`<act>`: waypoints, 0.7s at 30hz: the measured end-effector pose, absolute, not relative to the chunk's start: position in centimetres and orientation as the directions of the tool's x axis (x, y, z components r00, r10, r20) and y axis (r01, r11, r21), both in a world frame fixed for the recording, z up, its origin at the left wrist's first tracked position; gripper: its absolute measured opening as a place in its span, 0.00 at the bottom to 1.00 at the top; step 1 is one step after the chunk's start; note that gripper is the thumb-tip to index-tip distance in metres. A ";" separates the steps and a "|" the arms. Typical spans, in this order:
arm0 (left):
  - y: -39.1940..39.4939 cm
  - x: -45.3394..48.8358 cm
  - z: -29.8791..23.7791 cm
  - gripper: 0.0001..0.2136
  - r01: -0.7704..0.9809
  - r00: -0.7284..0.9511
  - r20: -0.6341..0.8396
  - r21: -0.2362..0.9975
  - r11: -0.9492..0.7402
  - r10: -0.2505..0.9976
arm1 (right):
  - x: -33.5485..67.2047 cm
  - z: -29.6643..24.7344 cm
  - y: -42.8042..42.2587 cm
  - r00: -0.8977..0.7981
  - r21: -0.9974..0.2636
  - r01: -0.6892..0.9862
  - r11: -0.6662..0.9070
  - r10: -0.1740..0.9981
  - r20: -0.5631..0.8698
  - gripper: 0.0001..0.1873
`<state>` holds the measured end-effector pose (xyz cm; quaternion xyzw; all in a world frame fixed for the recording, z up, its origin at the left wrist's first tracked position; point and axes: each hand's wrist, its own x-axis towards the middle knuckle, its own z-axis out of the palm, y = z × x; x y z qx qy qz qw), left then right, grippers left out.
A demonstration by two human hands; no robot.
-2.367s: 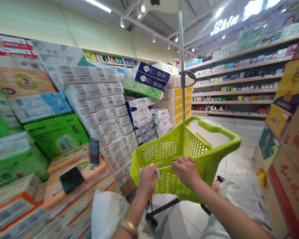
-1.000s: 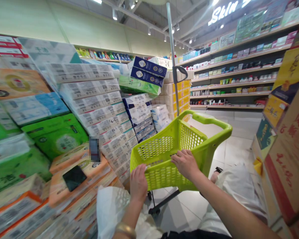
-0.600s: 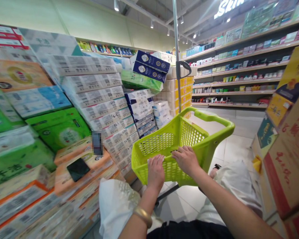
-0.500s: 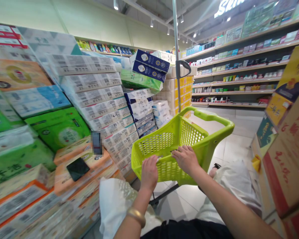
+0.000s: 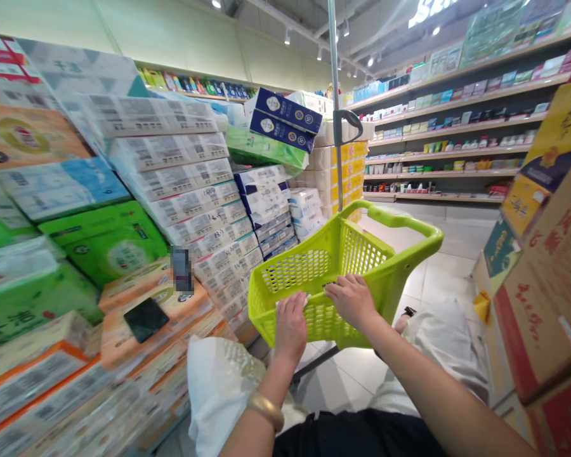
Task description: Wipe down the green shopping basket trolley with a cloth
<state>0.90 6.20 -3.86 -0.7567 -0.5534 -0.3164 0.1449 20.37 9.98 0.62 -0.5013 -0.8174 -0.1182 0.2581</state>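
Note:
In front of me stands a lime-green shopping cart basket (image 5: 314, 260) with perforated walls and a wide loop handle. My left hand (image 5: 291, 327) is closed over its near rim, and scraps of something thin and white, like a tissue, show at the fingers. A little to the right, my right hand (image 5: 352, 301) curls over the same rim; a small dark bit shows by its fingertips. No goods are visible inside the basket. On an orange tissue pack (image 5: 117, 333) to my left lies a dark phone (image 5: 145, 319).
Stacked white tissue packs (image 5: 195, 206) and green packs (image 5: 109, 244) rise on the left. Cardboard cartons (image 5: 547, 285) line the right side. A metal pole (image 5: 339, 171) with a grey hook stands behind the basket. Stocked shelves (image 5: 447, 152) fill the back; pale floor tiles (image 5: 438, 276) lie between.
My left hand has slid slightly right along the rim, toward my right hand. My right hand keeps its place on the rim. The whole view has shifted a little.

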 end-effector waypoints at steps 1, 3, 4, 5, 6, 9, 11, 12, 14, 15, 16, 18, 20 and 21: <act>6.1 0.2 -4.0 0.24 0.932 0.178 0.642 0.133 -0.337 0.746 | 20.4 0.6 10.0 -0.363 -0.065 0.882 0.467 0.760 0.539 0.11; 5.8 -1.6 -4.3 0.23 0.945 0.117 0.665 0.155 -0.289 0.737 | 20.3 0.7 10.0 -0.361 -0.068 0.883 0.465 0.764 0.535 0.10; 5.7 -2.4 -4.4 0.22 0.950 0.076 0.680 0.172 -0.260 0.730 | 20.3 0.7 10.0 -0.360 -0.070 0.883 0.465 0.765 0.535 0.10; 5.7 -3.0 -4.5 0.22 0.954 0.038 0.691 0.189 -0.231 0.722 | 20.2 0.7 9.9 -0.358 -0.074 0.883 0.464 0.765 0.536 0.10; 5.7 -3.3 -4.6 0.21 0.957 0.006 0.698 0.204 -0.207 0.716 | 20.1 0.8 9.9 -0.356 -0.076 0.883 0.464 0.765 0.537 0.11; 5.9 -2.1 -4.5 0.21 0.957 -0.033 0.698 0.228 -0.179 0.715 | 19.9 0.7 9.8 -0.350 -0.077 0.885 0.460 0.764 0.543 0.11; 6.2 0.1 -4.3 0.22 0.946 0.020 0.686 0.221 -0.235 0.727 | 19.8 0.6 9.7 -0.347 -0.076 0.884 0.462 0.756 0.555 0.10; 6.3 1.2 -4.2 0.23 0.933 0.076 0.678 0.211 -0.293 0.731 | 19.8 0.6 9.7 -0.347 -0.076 0.882 0.465 0.750 0.563 0.10; 6.6 2.9 -4.1 0.26 0.909 0.140 0.660 0.210 -0.359 0.738 | 19.9 0.5 9.7 -0.346 -0.078 0.878 0.472 0.739 0.577 0.10; 6.7 3.3 -4.0 0.26 0.901 0.157 0.651 0.214 -0.379 0.742 | 19.9 0.5 9.7 -0.347 -0.080 0.876 0.476 0.737 0.580 0.10; 6.8 3.5 -4.0 0.27 0.893 0.174 0.641 0.218 -0.394 0.747 | 19.9 0.5 9.7 -0.349 -0.084 0.874 0.479 0.737 0.579 0.10; 6.8 3.1 -3.9 0.27 0.878 0.205 0.623 0.224 -0.424 0.755 | 20.0 0.6 9.6 -0.352 -0.102 0.866 0.489 0.743 0.570 0.09; 6.8 2.4 -4.0 0.27 0.864 0.231 0.614 0.227 -0.449 0.755 | 20.1 0.8 9.5 -0.354 -0.139 0.848 0.512 0.741 0.571 0.11; 6.8 2.0 -4.0 0.27 0.860 0.235 0.616 0.228 -0.456 0.752 | 20.3 0.9 9.4 -0.354 -0.163 0.831 0.532 0.732 0.582 0.13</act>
